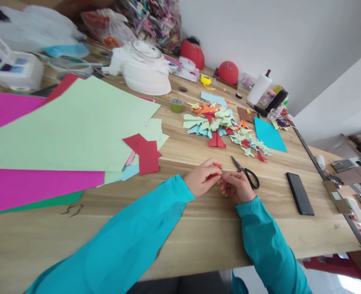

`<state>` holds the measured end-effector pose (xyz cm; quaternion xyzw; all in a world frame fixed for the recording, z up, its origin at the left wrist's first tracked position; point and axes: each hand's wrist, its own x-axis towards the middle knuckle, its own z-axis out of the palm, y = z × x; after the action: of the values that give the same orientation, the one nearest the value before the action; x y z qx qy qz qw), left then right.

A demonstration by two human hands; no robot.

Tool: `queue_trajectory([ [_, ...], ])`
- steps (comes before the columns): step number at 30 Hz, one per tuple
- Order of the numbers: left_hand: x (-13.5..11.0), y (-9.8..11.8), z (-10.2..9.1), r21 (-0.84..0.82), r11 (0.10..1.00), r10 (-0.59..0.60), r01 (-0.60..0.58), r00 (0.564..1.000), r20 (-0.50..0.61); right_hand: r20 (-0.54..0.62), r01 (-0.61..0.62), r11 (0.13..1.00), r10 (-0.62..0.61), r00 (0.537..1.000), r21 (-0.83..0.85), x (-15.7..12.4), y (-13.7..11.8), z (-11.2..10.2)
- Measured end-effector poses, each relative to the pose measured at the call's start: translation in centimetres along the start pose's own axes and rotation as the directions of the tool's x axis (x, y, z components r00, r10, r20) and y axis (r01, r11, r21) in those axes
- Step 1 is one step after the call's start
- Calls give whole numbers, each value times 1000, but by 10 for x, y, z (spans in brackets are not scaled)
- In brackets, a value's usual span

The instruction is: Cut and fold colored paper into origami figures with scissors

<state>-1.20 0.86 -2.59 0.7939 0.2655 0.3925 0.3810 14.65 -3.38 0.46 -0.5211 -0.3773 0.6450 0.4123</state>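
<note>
Between my fingers is a small piece of red folded paper (218,165), mostly hidden by the hands. My left hand (202,179) is closed round it, with a red tip showing past the fingers. My right hand (236,187) meets it fingertip to fingertip, pinched at the paper's edge. Black-handled scissors (244,171) lie just beyond my right hand, blades pointing away to the left. Farther back sits a heap of folded paper pieces (211,118) in green, orange, red and blue, with smaller star-like ones (249,141) to its right.
Large sheets of light green paper (64,126) and magenta paper (39,188) cover the left, with red scraps (146,155) at their edge. A black phone (299,194) and a blue sheet (269,134) lie to the right. A tape roll (177,105) stands behind.
</note>
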Motion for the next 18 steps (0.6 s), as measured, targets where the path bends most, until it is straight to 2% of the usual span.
queue_trajectory([
  [5,1,-1,0,-6,1000,0,0,1000,21,5,89,992,-89,996,-95,-1,-2,0],
  [12,2,12,-8,-67,991,-104,112,988,113,29,212,956,-211,977,-204,-2,-4,2],
  [18,4,16,-9,-109,980,-151,166,979,137,34,271,911,-275,961,-310,-3,-4,3],
])
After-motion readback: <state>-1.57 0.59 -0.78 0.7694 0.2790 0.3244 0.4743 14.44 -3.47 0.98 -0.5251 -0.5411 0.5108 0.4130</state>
